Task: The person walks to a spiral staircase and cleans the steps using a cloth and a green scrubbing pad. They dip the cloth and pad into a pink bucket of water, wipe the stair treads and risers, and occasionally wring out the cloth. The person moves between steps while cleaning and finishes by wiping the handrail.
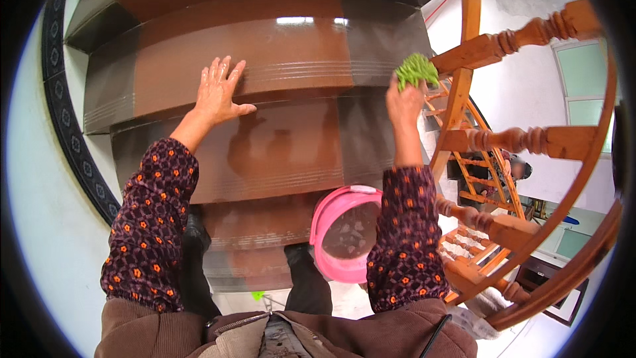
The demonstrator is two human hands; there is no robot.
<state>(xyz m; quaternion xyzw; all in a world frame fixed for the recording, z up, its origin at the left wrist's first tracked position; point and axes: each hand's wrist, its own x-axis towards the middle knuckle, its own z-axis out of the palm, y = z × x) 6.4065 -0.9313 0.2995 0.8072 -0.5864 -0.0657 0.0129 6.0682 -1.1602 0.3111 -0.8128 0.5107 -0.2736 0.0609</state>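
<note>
A bright green shaggy cleaning cloth (416, 70) is gripped in my right hand (406, 104), at the right end of a stair tread beside the base of a wooden baluster. My left hand (217, 92) rests with fingers spread on the brown tiled stair tread (293, 54), near its front edge, and holds nothing. Below my right hand, partly hidden by my sleeve, a pink plastic bucket (320, 209) with murky water (350, 233) stands on a lower step. The tread looks wet or glossy.
A wooden railing with turned balusters (526, 141) runs along the right side. Dark patterned skirting tiles (74, 144) line the white wall on the left. Further steps rise ahead. Beyond the railing, a person (516, 169) is visible lower down, near more wooden railing.
</note>
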